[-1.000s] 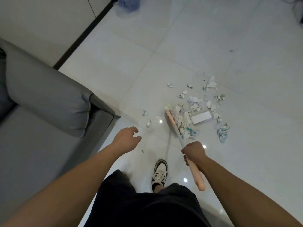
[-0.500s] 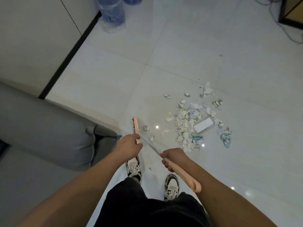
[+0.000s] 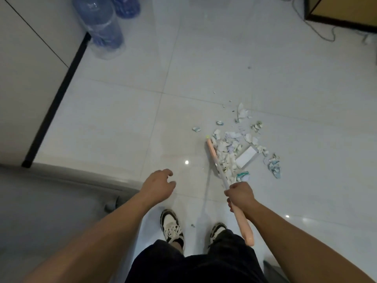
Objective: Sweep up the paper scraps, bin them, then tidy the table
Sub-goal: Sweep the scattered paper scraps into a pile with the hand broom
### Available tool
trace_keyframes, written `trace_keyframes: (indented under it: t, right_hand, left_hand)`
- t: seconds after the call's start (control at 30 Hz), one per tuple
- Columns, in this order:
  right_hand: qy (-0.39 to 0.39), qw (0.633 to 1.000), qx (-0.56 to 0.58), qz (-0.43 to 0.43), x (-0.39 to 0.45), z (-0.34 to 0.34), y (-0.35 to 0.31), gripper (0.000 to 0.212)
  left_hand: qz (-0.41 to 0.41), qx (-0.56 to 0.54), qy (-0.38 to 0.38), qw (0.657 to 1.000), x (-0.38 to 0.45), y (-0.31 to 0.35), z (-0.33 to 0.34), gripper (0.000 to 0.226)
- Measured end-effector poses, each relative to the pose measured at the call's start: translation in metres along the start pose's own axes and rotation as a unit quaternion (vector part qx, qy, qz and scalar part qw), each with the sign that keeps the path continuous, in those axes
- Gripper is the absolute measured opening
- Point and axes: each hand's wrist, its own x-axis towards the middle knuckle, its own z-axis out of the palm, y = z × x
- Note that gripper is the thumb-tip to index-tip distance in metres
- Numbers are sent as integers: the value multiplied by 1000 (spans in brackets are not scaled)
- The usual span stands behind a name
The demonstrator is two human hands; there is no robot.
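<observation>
A pile of torn paper scraps (image 3: 228,155) lies on the pale tiled floor, with a small white box (image 3: 246,159) among them and loose scraps scattered around. A pink broom (image 3: 212,152) has its head pressed against the pile's left side. My right hand (image 3: 240,196) grips the broom's handle, whose pink end sticks out behind my wrist. My left hand (image 3: 159,185) hovers over the floor to the left with loosely curled fingers, holding nothing.
A grey sofa (image 3: 51,201) fills the lower left. Two blue water bottles (image 3: 102,27) stand by the wall at the top left. A dark-framed cabinet (image 3: 342,11) and cables are at the top right. My two shoes (image 3: 172,227) stand below the hands.
The broom head has swept right from near the sofa into the scrap pile, carrying stray scraps along. My left hand has let go of the broom shaft and hangs free.
</observation>
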Motion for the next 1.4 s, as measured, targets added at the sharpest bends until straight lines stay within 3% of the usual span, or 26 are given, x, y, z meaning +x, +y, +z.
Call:
trace_keyframes:
  t: [0.13,0.23,0.43,0.57,0.7,0.9,1.13,1.27,1.4]
  right_hand:
    - [-42,997,69,-11,1,0,-41,15]
    - [-79,989,125,15,25,1,-82,9]
    - [-138,966,203,79,111,-16,-151,14]
    - [-87,963,235,97,153,-74,-164,10]
    - [2,979,184,86,158,-133,-170,15]
    - [11,962,259,88,159,-171,-216,12]
    - [-82,925,359,92,186,-159,-322,10]
    - [-127,886,437,90,230,-137,-390,12]
    - [-82,849,504,136,280,-123,-438,13]
  left_hand:
    - [24,-2,-3,1000,23,27,-10,42]
    - [29,11,12,999,44,46,-17,42]
    - [-22,68,12,997,103,83,-37,42]
    - [-18,106,-16,994,152,135,-53,43]
    - [-5,104,-22,994,200,196,-72,42]
    - [57,80,-17,995,257,274,-98,40]
    - [90,101,-36,990,323,299,-150,41]
    - [109,141,-38,983,391,290,-198,25]
    - [126,202,-63,969,480,292,-244,36]
